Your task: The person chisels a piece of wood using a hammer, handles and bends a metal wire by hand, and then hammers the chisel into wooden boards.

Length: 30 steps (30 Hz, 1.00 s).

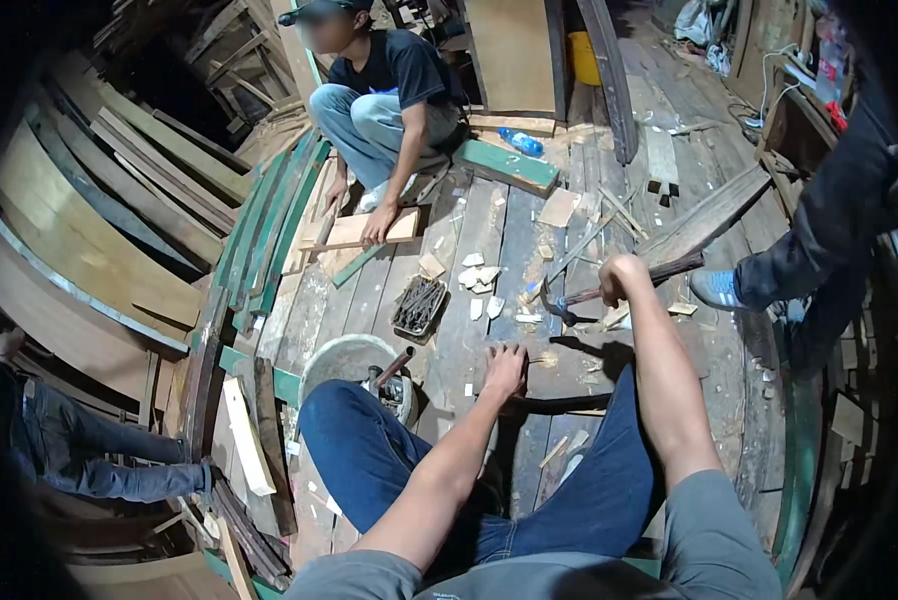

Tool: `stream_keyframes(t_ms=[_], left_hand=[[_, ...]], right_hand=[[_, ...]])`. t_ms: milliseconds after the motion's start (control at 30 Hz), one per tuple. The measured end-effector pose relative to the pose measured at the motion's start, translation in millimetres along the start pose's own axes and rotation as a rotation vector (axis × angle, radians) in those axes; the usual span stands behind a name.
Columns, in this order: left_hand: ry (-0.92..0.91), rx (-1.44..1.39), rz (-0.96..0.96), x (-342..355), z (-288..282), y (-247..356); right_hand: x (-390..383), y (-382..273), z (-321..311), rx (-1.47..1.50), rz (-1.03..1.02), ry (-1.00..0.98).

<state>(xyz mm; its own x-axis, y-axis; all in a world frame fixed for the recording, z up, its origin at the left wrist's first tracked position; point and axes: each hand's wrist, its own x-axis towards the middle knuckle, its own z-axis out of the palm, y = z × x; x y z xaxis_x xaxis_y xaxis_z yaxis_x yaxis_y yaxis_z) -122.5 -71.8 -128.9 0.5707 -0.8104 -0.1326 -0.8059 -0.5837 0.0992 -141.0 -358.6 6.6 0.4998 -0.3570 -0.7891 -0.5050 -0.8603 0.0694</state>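
Observation:
My right hand [624, 279] is closed around the dark wooden handle of a hammer [565, 301], held up above the floor with its metal head toward the left. Below it, a brown wooden board [609, 368] lies in front of my knees, partly in shadow. My left hand [506, 370] is at the board's left end, its fingers bent down over it; the fingertips are partly hidden. A metal tray of nails [420, 305] sits on the floor to the left of that hand, and pale wood chips [479, 275] are scattered beyond.
A round tub [331, 357] with a tool in it stands by my left knee. Across from me, a crouching person [394, 110] holds a light plank [369, 231]. Another person's shoe [717, 289] is at right. Green beams [509, 166] and a blue bottle [521, 142] lie farther off.

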Motion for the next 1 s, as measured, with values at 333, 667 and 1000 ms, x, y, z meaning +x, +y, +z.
stream_keyframes(t_ms=[333,667,1000], left_hand=[[0.445,-0.917,-0.543,49,32,-37],[0.023,-0.392,-0.049,106,-185,-38],[0.109,-0.341,0.098,23,-252,-54]], right_hand=[[-14,-15,-8,-0.048,-0.031,0.016],[4,-17,-5,0.015,0.021,0.005],[-29,-9,4,-0.156,0.003,0.098]])
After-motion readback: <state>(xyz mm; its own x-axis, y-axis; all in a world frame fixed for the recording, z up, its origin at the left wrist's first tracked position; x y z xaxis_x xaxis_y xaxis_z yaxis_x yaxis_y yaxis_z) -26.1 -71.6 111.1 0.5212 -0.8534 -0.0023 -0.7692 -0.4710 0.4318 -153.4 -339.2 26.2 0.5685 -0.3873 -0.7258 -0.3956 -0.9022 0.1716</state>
